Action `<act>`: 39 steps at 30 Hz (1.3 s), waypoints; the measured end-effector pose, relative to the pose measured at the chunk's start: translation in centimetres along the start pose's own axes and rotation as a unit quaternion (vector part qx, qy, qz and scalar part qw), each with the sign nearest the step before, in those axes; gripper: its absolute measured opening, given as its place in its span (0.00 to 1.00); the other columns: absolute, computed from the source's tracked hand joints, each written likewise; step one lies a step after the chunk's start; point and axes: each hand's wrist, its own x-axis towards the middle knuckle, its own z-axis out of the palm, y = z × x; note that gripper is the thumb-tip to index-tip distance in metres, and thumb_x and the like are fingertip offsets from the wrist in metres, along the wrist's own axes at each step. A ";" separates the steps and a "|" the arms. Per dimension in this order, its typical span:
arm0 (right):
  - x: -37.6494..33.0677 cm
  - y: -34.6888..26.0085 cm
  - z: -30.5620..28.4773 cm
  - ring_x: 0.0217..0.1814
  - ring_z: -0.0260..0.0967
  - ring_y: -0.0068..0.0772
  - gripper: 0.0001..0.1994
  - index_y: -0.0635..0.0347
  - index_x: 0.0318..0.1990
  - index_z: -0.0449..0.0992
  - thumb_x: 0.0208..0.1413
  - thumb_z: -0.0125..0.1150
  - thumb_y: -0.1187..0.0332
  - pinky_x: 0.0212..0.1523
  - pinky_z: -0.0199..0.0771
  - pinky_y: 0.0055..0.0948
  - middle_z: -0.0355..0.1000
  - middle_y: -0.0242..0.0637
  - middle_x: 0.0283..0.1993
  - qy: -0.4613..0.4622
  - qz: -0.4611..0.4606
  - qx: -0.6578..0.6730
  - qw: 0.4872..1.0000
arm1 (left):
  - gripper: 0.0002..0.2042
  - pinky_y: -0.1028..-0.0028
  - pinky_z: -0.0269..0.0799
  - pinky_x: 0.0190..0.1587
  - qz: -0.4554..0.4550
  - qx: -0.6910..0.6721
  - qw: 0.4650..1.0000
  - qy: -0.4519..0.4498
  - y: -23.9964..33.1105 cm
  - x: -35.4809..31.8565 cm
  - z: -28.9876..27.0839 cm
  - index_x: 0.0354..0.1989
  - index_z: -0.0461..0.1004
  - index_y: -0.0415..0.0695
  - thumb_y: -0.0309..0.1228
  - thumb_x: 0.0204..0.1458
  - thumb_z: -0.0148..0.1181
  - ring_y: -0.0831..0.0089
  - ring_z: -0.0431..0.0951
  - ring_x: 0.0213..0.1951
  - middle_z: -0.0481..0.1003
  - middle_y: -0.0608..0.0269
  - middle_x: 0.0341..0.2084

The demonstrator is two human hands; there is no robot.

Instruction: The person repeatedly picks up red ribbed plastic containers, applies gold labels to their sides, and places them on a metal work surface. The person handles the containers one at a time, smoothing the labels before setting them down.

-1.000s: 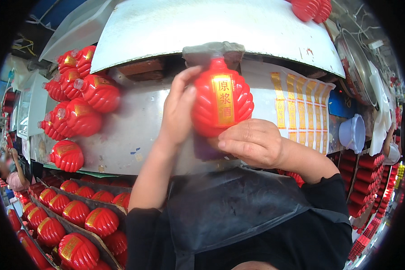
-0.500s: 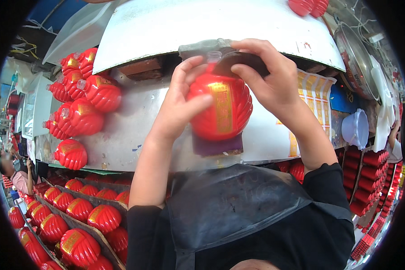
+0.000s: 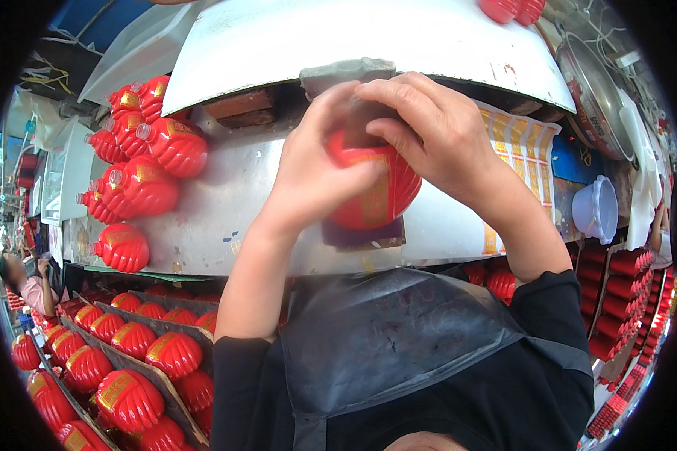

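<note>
A red ribbed bottle (image 3: 402, 197) with a gold label (image 3: 374, 201) lies on the worktable in front of me, its neck pointing away and hidden behind my fingers. My left hand (image 3: 305, 169) is wrapped along its left side, thumb across the label. In my right hand (image 3: 451, 143), a thin dark flat scraper-like piece (image 3: 362, 124) is pinched between thumb and fingers. It is blurred and lies over the bottle's upper end, close to my left fingers. Under the bottle is a dark purple pad (image 3: 350, 239). A grey block (image 3: 346, 74) sits just beyond the neck end.
Red bottles (image 3: 177, 146) are heaped at the table's left. Sheets of gold labels (image 3: 530, 154) lie at right, near a pale blue bucket (image 3: 594, 210). A raised white board (image 3: 368, 34) spans the far side. Bottle-filled racks (image 3: 132, 338) stand lower left; a person (image 3: 34, 289) is at far left.
My left hand has closed around the bottle, its thumb now over the label. The right hand has moved left with the dark piece, bringing both hands together over the bottle's upper end.
</note>
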 end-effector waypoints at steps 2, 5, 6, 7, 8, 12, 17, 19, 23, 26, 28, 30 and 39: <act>-0.1 0.3 -0.1 0.41 0.81 0.41 0.17 0.62 0.52 0.80 0.54 0.72 0.77 0.40 0.82 0.32 0.80 0.43 0.43 -0.007 0.009 0.011 1.000 | 0.33 0.70 0.72 0.63 -0.017 0.010 1.000 0.004 0.3 0.5 0.2 0.68 0.66 0.38 0.25 0.51 0.70 0.72 0.77 0.57 0.77 0.59 0.54; -1.3 0.7 -0.1 0.45 0.83 0.41 0.16 0.63 0.48 0.81 0.51 0.73 0.81 0.41 0.83 0.33 0.82 0.43 0.45 0.076 0.032 0.056 0.995 | 0.24 0.72 0.73 0.60 -0.051 -0.009 0.998 0.035 0.3 1.5 0.2 0.63 0.70 0.37 0.23 0.58 0.65 0.74 0.78 0.54 0.79 0.60 0.51; -2.0 0.7 -0.1 0.45 0.83 0.42 0.15 0.63 0.46 0.81 0.50 0.73 0.82 0.41 0.84 0.33 0.82 0.43 0.45 0.077 0.042 0.071 0.994 | 0.23 0.72 0.74 0.60 -0.062 -0.032 0.997 0.037 0.2 1.5 0.1 0.63 0.70 0.36 0.23 0.59 0.65 0.74 0.78 0.54 0.78 0.59 0.52; -3.0 0.3 0.1 0.45 0.83 0.42 0.14 0.63 0.43 0.81 0.48 0.72 0.84 0.42 0.84 0.34 0.82 0.43 0.45 0.081 0.063 0.091 0.991 | 0.23 0.71 0.74 0.60 -0.067 -0.055 0.995 0.039 0.1 1.6 -0.1 0.63 0.70 0.36 0.23 0.59 0.65 0.73 0.78 0.54 0.78 0.59 0.52; -4.0 -0.3 0.4 0.45 0.83 0.43 0.14 0.63 0.41 0.81 0.47 0.72 0.85 0.42 0.85 0.35 0.83 0.44 0.45 0.088 0.082 0.110 0.987 | 0.22 0.71 0.74 0.60 -0.073 -0.077 0.993 0.042 -0.2 1.7 -0.2 0.63 0.70 0.36 0.23 0.60 0.64 0.73 0.78 0.54 0.78 0.58 0.52; -7.4 -3.1 2.2 0.46 0.83 0.40 0.09 0.54 0.39 0.83 0.48 0.71 0.74 0.44 0.83 0.35 0.82 0.35 0.42 0.006 -0.129 0.095 0.987 | 0.19 0.70 0.76 0.60 -0.087 -0.178 0.978 0.071 -1.4 2.4 -0.4 0.64 0.67 0.34 0.27 0.67 0.59 0.70 0.80 0.55 0.78 0.51 0.55; -5.6 -1.8 2.5 0.42 0.82 0.45 0.15 0.59 0.49 0.80 0.53 0.70 0.76 0.44 0.83 0.37 0.81 0.43 0.44 0.065 0.068 0.117 0.989 | 0.18 0.70 0.75 0.61 -0.081 -0.207 0.973 0.062 -1.6 2.3 -0.3 0.65 0.66 0.34 0.30 0.71 0.54 0.69 0.79 0.56 0.78 0.50 0.55; -3.5 -0.3 2.3 0.42 0.81 0.49 0.15 0.61 0.50 0.79 0.55 0.69 0.76 0.44 0.82 0.38 0.81 0.45 0.44 0.114 0.142 0.107 0.977 | 0.19 0.70 0.74 0.61 -0.068 -0.196 0.977 0.056 -1.2 1.7 -0.1 0.66 0.66 0.34 0.31 0.72 0.54 0.69 0.79 0.57 0.78 0.51 0.56; -0.8 0.8 0.3 0.44 0.82 0.48 0.14 0.60 0.49 0.80 0.55 0.69 0.77 0.44 0.82 0.36 0.81 0.46 0.43 0.063 0.129 0.140 0.980 | 0.17 0.71 0.72 0.63 -0.072 -0.205 0.974 0.067 -0.6 0.9 -0.2 0.65 0.68 0.35 0.29 0.71 0.53 0.73 0.76 0.58 0.77 0.57 0.55; 0.1 0.5 -0.4 0.44 0.83 0.39 0.15 0.62 0.51 0.82 0.55 0.70 0.78 0.43 0.82 0.31 0.81 0.42 0.42 -0.038 0.067 0.127 0.989 | 0.16 0.71 0.71 0.63 -0.056 -0.220 0.972 0.063 -0.5 0.8 -0.1 0.64 0.70 0.36 0.30 0.72 0.52 0.74 0.76 0.58 0.77 0.58 0.56; 0.7 0.7 0.0 0.40 0.81 0.44 0.16 0.60 0.51 0.81 0.55 0.70 0.76 0.41 0.82 0.34 0.80 0.43 0.39 -0.034 0.046 0.051 0.997 | 0.16 0.72 0.71 0.63 -0.049 -0.231 0.970 0.064 -0.6 0.9 0.0 0.63 0.71 0.36 0.30 0.72 0.51 0.75 0.75 0.58 0.77 0.60 0.56; 1.1 0.9 0.4 0.38 0.80 0.45 0.15 0.60 0.51 0.80 0.55 0.70 0.75 0.39 0.82 0.35 0.79 0.43 0.38 -0.031 0.040 0.041 0.998 | 0.16 0.72 0.71 0.63 -0.062 -0.236 0.968 0.061 -0.5 0.7 0.0 0.63 0.72 0.37 0.31 0.73 0.51 0.76 0.75 0.58 0.77 0.61 0.56; 0.1 0.1 0.8 0.39 0.81 0.38 0.13 0.58 0.42 0.83 0.47 0.71 0.74 0.38 0.83 0.33 0.80 0.37 0.37 -0.008 -0.080 -0.003 0.997 | 0.18 0.69 0.75 0.61 -0.073 -0.272 0.958 0.045 -1.1 1.2 -1.1 0.67 0.69 0.37 0.32 0.74 0.48 0.71 0.79 0.56 0.79 0.56 0.53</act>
